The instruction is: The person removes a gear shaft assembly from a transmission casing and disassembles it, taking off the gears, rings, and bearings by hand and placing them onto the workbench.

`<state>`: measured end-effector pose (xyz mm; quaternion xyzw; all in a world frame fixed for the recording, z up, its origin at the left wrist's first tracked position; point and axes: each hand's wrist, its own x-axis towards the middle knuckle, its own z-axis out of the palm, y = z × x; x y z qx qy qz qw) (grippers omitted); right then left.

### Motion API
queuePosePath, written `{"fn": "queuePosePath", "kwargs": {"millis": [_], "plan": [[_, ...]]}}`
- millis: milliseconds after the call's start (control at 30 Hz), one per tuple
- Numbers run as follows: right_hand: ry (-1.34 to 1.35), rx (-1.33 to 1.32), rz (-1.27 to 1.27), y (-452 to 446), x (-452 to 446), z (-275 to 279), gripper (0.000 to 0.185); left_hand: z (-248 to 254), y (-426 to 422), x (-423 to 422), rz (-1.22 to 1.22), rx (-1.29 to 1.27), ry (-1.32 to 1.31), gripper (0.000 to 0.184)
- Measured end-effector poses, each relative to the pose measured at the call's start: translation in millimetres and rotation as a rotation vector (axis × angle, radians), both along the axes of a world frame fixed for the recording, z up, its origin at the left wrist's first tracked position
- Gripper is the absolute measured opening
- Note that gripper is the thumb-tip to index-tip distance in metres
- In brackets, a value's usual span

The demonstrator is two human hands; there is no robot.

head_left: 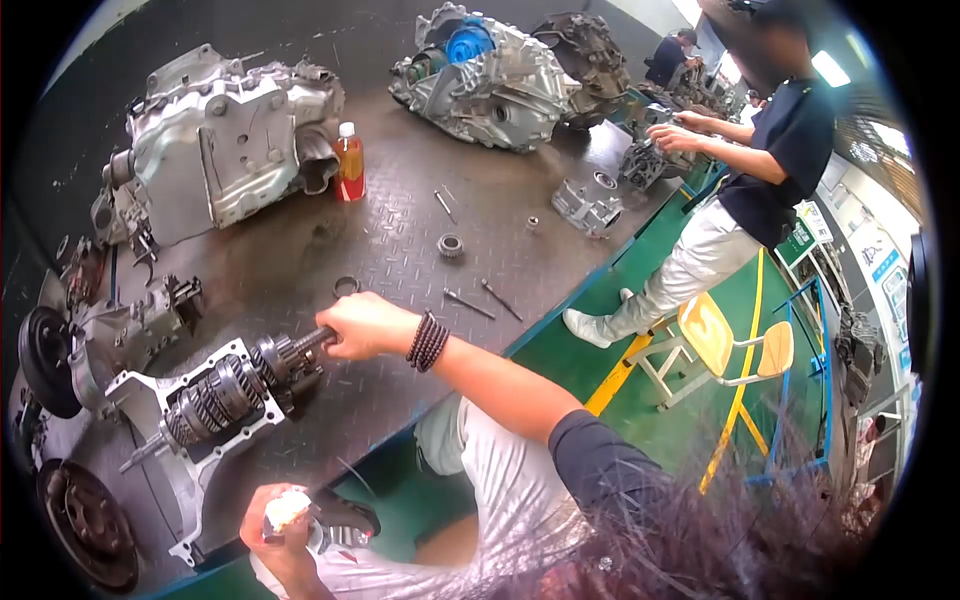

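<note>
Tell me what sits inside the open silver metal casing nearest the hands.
Toothed grey steel gears lie partly inside, a slim steel shaft projecting; the casing's floor beneath is covered.

Blurred white item (288,508), perhaps paper, wall lettering (886,264) unreadably small

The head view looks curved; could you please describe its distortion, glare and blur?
Head view: fisheye bending and black corners; head view: the ceiling light glares white; head view: the white item in the left hand looks washed out; head view: the hair at lower right is blurry.

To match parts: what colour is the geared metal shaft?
Geared metal shaft: silvery grey, best in head view.
</note>
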<state>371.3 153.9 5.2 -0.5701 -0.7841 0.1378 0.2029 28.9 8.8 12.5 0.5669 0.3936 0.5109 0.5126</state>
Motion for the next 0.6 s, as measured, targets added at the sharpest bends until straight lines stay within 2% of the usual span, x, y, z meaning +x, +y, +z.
{"fn": "queuePosePath", "kwargs": {"millis": [333,600], "plan": [[-0.016,0.001,-0.063,7,-7,-9,0.025,-2,7,0,-0.103,0.098,0.033,0.047],[-0.022,-0.002,-0.074,6,-9,-9,0.025,-3,5,0,-0.108,0.046,-0.028,0.044]]}}
